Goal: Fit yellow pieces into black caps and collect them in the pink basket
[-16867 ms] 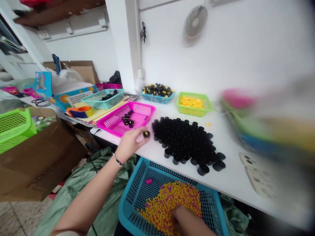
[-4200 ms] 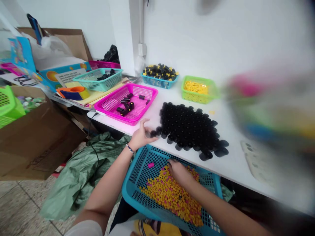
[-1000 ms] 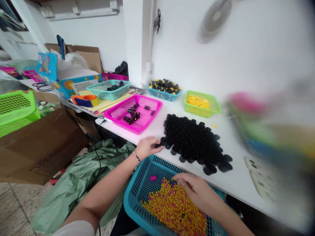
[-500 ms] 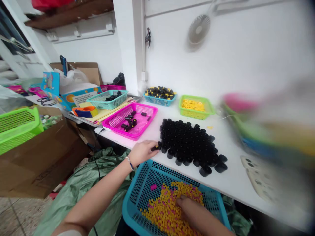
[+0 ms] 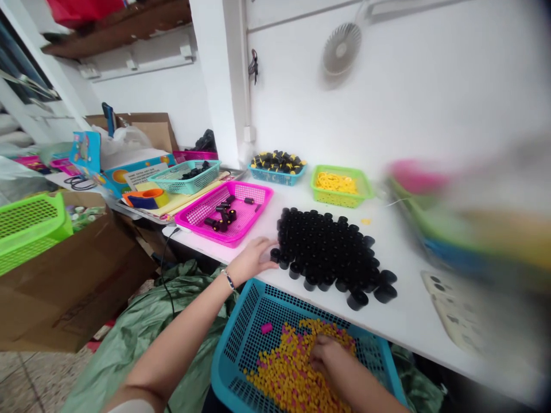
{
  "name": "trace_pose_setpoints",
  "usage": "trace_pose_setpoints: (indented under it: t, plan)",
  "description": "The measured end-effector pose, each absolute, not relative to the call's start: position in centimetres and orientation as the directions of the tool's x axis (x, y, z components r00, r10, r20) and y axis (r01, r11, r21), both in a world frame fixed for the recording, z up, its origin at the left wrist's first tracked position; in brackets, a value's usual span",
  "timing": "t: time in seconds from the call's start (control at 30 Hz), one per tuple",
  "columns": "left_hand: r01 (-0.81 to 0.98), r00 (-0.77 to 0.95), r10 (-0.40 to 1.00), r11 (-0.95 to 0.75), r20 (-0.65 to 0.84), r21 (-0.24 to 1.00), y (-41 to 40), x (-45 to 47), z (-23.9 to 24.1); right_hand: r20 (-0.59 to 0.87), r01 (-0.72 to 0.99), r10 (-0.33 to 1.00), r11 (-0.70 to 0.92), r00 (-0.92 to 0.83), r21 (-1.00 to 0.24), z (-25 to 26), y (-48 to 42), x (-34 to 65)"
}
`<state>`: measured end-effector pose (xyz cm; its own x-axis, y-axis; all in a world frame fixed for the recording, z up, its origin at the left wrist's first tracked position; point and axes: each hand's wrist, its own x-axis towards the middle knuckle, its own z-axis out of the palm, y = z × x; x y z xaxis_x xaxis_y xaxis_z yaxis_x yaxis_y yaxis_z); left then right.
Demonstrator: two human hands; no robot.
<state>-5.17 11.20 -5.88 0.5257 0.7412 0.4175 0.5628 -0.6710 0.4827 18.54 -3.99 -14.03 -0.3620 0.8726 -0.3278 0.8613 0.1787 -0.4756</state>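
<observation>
My left hand (image 5: 252, 261) reaches over the white table's front edge, thumb and fingers apart around a small black cylinder (image 5: 274, 254). That cylinder stands at the left corner of a dense block of black cylinders (image 5: 327, 246). My right hand (image 5: 327, 355) is down in the blue basket (image 5: 224, 350), its fingers curled together among small yellow and pink pieces (image 5: 284, 367). What its fingertips hold, if anything, is hidden. A larger pink piece (image 5: 267, 328) lies apart on the basket floor. Several black cylinders, some with yellow ends, lie in the pink tray (image 5: 252, 221) beyond my left hand.
At the back are a blue basket (image 5: 275, 179) of black-and-yellow parts and a green basket (image 5: 340, 202) of yellow parts. A teal basket (image 5: 172, 184) stands left. Blurred stacked baskets (image 5: 434, 229) are at right. A cardboard box (image 5: 86, 287) and green sacking (image 5: 124, 344) lie lower left.
The black cylinder with a yellow end has left my left hand, and the pink tray seems to hold one more. My left fingers have spread; my right fingers have risen slightly from the yellow pieces.
</observation>
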Motion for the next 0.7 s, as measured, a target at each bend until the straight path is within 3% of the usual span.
trace_pose_setpoints:
  t: [0.2,0.3,0.4,0.47,0.57,0.7]
  plan:
    - [0.562,0.414,0.833,-0.550,0.366,0.617,11.3,-4.3,-8.5,-0.060,0.671,0.887,0.301,-0.458,-0.678,-7.9,-3.2,16.7]
    - [0.545,0.396,0.866,-0.489,0.305,0.681,11.0,-5.1,-8.6,0.114,0.616,0.886,0.400,-0.450,-0.678,-4.8,-0.7,15.3]
    - [0.485,0.396,0.878,-0.449,0.269,0.750,10.8,-5.9,-9.1,0.231,0.649,0.870,0.482,-0.436,-0.589,-2.6,3.7,13.6]
    - [0.471,0.393,0.879,-0.443,0.268,0.763,10.9,-6.2,-9.5,0.209,0.730,0.867,0.495,-0.453,-0.471,-1.7,6.8,12.4]
    - [0.478,0.385,0.880,-0.448,0.277,0.756,11.1,-6.3,-10.1,0.009,0.818,0.862,0.484,-0.506,-0.312,-1.3,10.4,10.7]
    - [0.507,0.385,0.881,-0.452,0.276,0.734,11.3,-6.3,-10.4,-0.113,0.842,0.847,0.484,-0.519,-0.237,-1.2,12.2,9.4]
